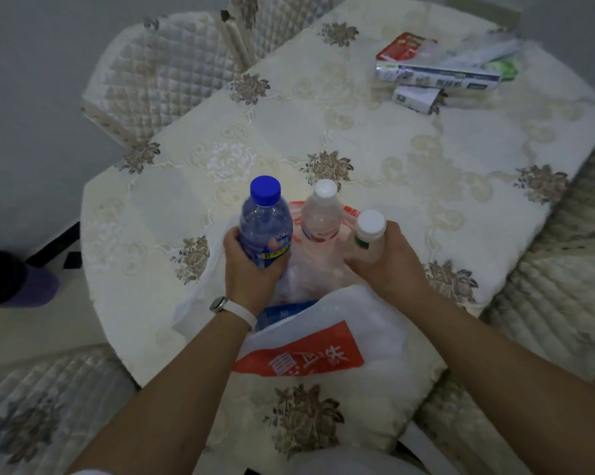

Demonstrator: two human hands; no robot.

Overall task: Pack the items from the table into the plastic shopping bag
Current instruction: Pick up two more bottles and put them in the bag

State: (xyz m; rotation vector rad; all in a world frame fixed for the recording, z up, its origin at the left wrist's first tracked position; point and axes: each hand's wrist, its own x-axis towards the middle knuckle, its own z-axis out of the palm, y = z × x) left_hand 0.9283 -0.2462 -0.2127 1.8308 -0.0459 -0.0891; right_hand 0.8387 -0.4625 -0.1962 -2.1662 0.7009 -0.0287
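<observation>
The plastic shopping bag (pixel 299 354) lies slumped at the near edge of the tabletop (pixel 392 149), its mouth sagging open between the two forearms. The left hand (pixel 251 269) has its fingers wrapped round a blue-capped bottle (pixel 265 228). The right hand (pixel 388 258) has its fingers closed round a small white bottle (pixel 368 238). Between them a clear bottle with a white cap (pixel 321 217) stands upright, apparently inside the bag, with neither hand on it.

The main risk is that middle bottle. Both hands flank it closely, and a knuckle or a bottle coming down on either side could knock it over. The thin film gives it no support.

With both hands full, nothing holds the bag's mouth open. The near flap could fold inward, so a bottle lands on the plastic instead of inside it and rolls towards the near edge.

Something blue (pixel 282 311) already lies in the bag, so an upright bottle set on it may tip.

A long box (pixel 439 75), a smaller box (pixel 414 99) and a red packet (pixel 405 46) wait far right; reaching for them may drag the unsupported bag.
</observation>
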